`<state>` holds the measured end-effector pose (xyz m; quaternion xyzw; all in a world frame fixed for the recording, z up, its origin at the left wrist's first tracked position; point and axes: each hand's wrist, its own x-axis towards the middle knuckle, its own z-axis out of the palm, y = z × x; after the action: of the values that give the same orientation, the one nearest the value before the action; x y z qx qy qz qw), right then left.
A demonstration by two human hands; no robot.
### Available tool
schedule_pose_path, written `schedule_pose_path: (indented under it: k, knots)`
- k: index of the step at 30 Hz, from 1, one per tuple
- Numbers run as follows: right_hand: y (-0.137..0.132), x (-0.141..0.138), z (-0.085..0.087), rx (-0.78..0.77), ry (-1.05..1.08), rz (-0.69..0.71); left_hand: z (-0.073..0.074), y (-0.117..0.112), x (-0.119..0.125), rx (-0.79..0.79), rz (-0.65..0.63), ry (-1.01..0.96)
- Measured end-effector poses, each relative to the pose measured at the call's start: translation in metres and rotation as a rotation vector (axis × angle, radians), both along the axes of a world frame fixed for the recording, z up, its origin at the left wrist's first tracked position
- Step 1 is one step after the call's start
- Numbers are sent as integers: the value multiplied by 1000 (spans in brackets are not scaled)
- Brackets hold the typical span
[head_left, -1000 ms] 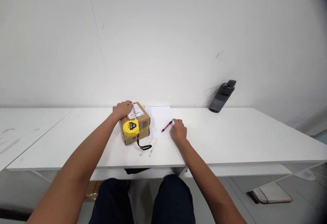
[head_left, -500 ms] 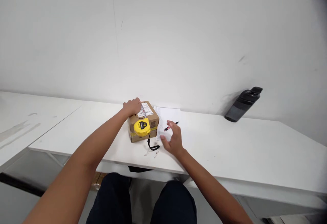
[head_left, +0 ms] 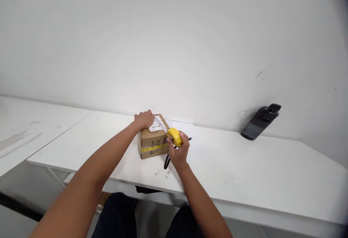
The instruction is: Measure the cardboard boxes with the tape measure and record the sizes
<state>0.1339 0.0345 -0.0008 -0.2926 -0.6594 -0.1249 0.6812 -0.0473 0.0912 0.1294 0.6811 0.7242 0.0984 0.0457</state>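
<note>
A small brown cardboard box [head_left: 150, 145] with yellow tape and a shipping label stands on the white table [head_left: 244, 165]. My left hand [head_left: 143, 119] rests on the box's far left top corner, fingers curled, pinning the end of the tape blade. My right hand [head_left: 178, 151] grips the yellow tape measure [head_left: 174, 136] at the box's right top edge. The blade [head_left: 160, 124] runs across the box top between my hands. The black wrist strap [head_left: 166, 162] hangs below my right hand. A sheet of paper [head_left: 182, 125] and a pen tip [head_left: 189, 138] lie behind.
A dark bottle [head_left: 259, 121] leans against the white wall at the right back of the table. A second white table [head_left: 32, 122] adjoins on the left. Small scraps [head_left: 163, 172] lie near the table's front edge. My dark trouser legs show below.
My right hand left the pen on the paper, moved left and took the yellow tape measure off the box's front, lifting it to the right top edge. The left hand stayed.
</note>
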Motion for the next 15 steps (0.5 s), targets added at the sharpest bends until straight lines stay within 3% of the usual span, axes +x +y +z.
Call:
schedule_pose_path:
  k: [10,15]
  knots:
    - [14,-2,-25,-211,74,-110,6,-4,-1,-3,1,-26]
    - [16,0,-25,-116,36,-152,5,0,-1,-8,-2,-43]
